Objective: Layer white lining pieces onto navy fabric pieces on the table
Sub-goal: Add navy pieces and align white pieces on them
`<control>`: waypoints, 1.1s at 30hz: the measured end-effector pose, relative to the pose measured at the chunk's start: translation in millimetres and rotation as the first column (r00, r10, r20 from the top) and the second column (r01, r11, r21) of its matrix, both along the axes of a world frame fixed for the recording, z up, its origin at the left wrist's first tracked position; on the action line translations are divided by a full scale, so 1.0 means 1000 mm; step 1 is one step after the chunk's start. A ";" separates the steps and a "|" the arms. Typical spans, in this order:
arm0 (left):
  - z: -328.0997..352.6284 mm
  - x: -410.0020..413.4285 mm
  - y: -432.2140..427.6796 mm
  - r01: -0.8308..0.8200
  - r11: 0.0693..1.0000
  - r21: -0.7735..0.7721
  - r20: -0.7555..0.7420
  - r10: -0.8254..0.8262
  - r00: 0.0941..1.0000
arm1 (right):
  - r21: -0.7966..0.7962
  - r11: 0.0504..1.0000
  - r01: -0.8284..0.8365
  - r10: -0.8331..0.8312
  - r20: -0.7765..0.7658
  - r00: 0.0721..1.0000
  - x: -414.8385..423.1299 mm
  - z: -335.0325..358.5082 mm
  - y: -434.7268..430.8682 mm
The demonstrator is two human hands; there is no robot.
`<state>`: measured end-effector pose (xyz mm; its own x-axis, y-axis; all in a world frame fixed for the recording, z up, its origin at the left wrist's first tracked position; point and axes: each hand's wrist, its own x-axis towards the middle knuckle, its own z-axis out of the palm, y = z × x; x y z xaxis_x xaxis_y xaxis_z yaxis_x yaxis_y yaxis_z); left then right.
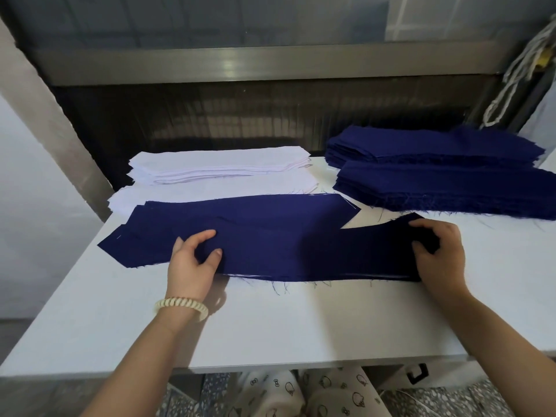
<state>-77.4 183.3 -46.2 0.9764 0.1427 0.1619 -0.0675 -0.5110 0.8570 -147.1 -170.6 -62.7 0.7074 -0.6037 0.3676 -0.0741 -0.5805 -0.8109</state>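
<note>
A person holds a navy fabric piece (pixel 316 254) low across a white counter (pixel 301 326), the left hand (pixel 192 263) pinching the strip between thumb and curled fingers (pixel 215 255) while the right hand (pixel 439 260) grips its right end. More navy pieces (pixel 240 212) lie fanned just behind it. White lining pieces (pixel 222 167) sit stacked at the back left, navy stacks (pixel 436 170) at the back right

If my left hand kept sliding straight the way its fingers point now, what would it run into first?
The left hand, pinching the front navy piece, points away and slightly right. It would first cross the laid-out navy pieces behind, then probably reach the white lining stack, though depth is unclear.
</note>
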 end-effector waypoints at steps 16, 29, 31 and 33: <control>0.018 0.044 0.028 -0.126 0.810 -0.572 0.094 0.218 0.971 | 0.377 0.926 -0.005 -0.065 0.174 0.983 0.078 0.012 0.042; 0.004 0.101 0.030 -0.377 0.689 -0.619 -0.126 0.386 0.914 | 0.397 0.916 0.055 -0.070 0.023 0.997 0.134 0.005 0.060; 0.002 0.102 0.032 -0.404 0.678 -0.614 -0.140 0.410 0.901 | 0.401 0.915 0.039 -0.048 0.013 0.999 0.138 0.004 0.062; 0.001 0.103 0.034 -0.452 0.651 -0.610 -0.174 0.446 0.878 | 0.390 0.921 0.014 -0.014 -0.003 1.000 0.141 0.002 0.065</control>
